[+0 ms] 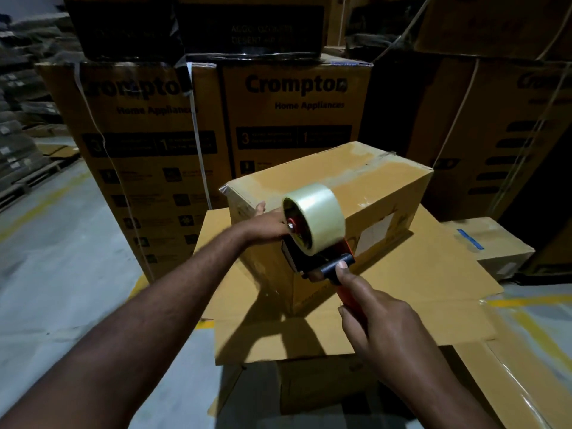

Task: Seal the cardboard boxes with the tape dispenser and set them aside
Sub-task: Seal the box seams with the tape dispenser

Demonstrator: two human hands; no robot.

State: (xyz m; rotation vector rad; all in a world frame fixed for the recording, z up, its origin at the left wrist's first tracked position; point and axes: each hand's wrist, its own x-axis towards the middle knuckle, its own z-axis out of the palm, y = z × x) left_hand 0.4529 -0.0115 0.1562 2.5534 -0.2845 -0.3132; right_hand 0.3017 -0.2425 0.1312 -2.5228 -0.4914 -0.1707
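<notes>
- Gripping the orange handle of a tape dispenser [320, 264], the person's right hand [383, 326] has its fingers curled tight round the handle, with the thumb pressed on the dispenser's black body.
- A roll of clear tape [315, 216] sits on the dispenser, whose front end meets the near end of a closed cardboard box [365, 184] just below its top edge.
- The left hand [266, 222] rests against the same end of the box, thumb stretched toward the top edge. What shows of it lies flat on the cardboard and holds nothing; its fingertips are hidden behind the roll.
- Glossy tape already runs across the box's top.
- The box stands on a flat cardboard sheet [418, 292], which lies over a lower carton [315, 385].
- Tall printed cartons [294, 119] marked "Crompton Home Appliances" are stacked close behind, some bound with straps.
- A smaller box [492, 243] with a blue strip lies to the right on the grey floor [62, 258], which carries yellow lines.
</notes>
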